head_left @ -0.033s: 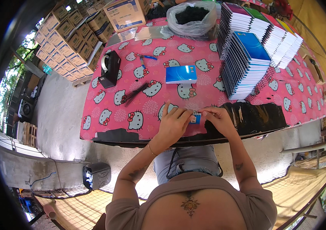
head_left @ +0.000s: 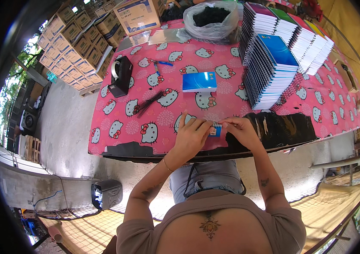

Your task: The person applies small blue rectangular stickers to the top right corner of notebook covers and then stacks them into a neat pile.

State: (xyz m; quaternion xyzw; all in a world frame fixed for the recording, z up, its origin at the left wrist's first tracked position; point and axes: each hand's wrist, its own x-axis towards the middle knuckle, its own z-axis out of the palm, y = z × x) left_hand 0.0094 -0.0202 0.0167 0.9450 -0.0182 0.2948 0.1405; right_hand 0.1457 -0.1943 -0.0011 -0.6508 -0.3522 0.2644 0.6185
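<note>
At the near edge of the table, my left hand [head_left: 191, 137] and my right hand [head_left: 242, 132] meet over a small blue-covered notebook [head_left: 216, 131]. Its top edge shows a row of binding loops, pinched between the fingertips of both hands. My fingers hide much of the notebook. Just beyond lies a small stack of blue-covered notebooks [head_left: 199, 82], with white page edges facing me. Several black spiral binding coils [head_left: 149, 103] lie loose to the left of my left hand.
A black tape dispenser [head_left: 121, 77] stands at the left, near blue pens [head_left: 163, 63]. Tall stacks of spiral notebooks [head_left: 268, 74] rise at the right. A clear plastic bag [head_left: 188, 31] of black coils sits at the back. Cartons [head_left: 72, 55] are piled beyond the table's left side.
</note>
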